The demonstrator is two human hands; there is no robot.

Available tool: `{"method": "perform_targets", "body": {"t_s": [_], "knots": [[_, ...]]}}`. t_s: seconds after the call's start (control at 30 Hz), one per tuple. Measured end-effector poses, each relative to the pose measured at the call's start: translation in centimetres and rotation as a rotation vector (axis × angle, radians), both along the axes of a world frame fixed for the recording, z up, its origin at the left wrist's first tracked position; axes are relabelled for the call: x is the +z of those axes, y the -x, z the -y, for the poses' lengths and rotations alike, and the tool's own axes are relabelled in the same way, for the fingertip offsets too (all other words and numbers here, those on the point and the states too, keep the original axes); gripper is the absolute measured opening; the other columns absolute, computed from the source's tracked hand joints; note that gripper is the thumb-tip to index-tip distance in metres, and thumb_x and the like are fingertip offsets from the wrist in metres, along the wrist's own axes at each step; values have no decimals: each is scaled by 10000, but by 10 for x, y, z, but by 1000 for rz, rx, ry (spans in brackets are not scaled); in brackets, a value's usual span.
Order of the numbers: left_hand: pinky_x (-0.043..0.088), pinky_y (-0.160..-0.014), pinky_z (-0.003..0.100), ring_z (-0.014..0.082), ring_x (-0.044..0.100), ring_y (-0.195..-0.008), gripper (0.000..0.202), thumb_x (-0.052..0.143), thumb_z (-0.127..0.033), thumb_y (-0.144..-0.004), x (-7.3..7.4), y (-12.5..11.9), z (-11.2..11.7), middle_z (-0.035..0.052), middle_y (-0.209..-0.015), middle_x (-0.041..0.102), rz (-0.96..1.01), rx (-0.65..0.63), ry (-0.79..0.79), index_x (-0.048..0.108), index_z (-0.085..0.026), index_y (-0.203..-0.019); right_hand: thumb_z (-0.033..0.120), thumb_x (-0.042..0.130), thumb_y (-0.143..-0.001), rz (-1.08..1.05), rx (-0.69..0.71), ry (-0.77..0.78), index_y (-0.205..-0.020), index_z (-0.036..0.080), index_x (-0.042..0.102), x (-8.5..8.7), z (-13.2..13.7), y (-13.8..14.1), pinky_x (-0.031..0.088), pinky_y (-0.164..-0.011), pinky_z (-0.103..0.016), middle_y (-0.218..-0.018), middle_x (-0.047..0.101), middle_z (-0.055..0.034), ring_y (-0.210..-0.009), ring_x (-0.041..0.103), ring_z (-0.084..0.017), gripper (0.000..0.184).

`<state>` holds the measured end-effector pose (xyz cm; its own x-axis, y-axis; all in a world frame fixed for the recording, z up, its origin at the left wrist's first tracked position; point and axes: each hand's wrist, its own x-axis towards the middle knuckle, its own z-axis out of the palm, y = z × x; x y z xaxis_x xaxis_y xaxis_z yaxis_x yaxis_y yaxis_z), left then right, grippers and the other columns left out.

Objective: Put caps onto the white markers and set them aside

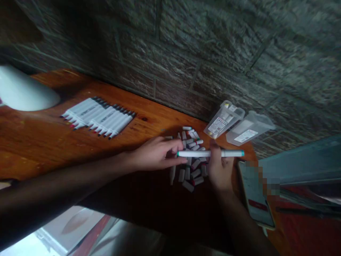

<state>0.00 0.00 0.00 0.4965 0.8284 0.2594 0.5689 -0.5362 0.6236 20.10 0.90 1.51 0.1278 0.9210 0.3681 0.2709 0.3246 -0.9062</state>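
A white marker with teal ends lies level in my right hand, whose thumb crosses its barrel. At its left tip is my left hand, thumb and index finger apart in a C shape; I see nothing held there. Below both hands spreads a loose pile of small grey-white caps, some with coloured bands. One slim white piece lies at the pile's left side. Farther left, a neat row of white markers rests side by side on the wooden table.
Two translucent plastic holders with labels stand by the stone wall; the left one contains a few pieces. A phone lies at the table's right edge. A white rounded object stands at far left.
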Motion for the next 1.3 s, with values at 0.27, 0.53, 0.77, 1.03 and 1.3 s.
{"method": "perform_targets", "body": {"t_s": [0.27,0.53,0.77,1.03,1.3], "knots": [[330,-548,212,92,501,-567,253,597,-431,-917,-6,-1,3,-40,-678,605,81,-45,-79,645,-203,-818,451,573,-922,89,141,54,-586,203,532,-11,3,-2,308,-405,-249,-472,475,39,-426,431,-116,420],[381,-610,208,100,553,-624,250,550,-356,-959,1,-3,11,-8,-717,666,159,-90,-98,685,-194,-825,457,603,-905,119,190,61,-697,182,571,-11,3,1,357,-484,-226,-585,531,37,-520,471,-105,346],[371,-512,233,105,502,-528,370,557,-468,-915,10,-3,1,11,-608,597,747,-91,675,618,-139,-758,545,627,-834,-122,65,156,-607,198,513,-8,3,-1,321,-406,-226,-494,449,59,-430,411,-103,430],[366,-508,224,71,483,-549,254,749,-355,-774,11,5,-11,41,-765,663,1094,-71,860,689,-121,-853,435,597,-828,-378,132,232,-611,228,383,-12,-6,-4,310,-415,-216,-522,346,83,-445,335,-92,369],[191,-425,221,50,219,-416,528,658,-478,-839,-7,6,-24,-87,-467,262,1059,109,658,314,-197,-553,344,626,-747,-537,323,259,-544,234,325,-9,-1,3,286,-397,-220,-511,279,84,-437,261,-87,380]]}}
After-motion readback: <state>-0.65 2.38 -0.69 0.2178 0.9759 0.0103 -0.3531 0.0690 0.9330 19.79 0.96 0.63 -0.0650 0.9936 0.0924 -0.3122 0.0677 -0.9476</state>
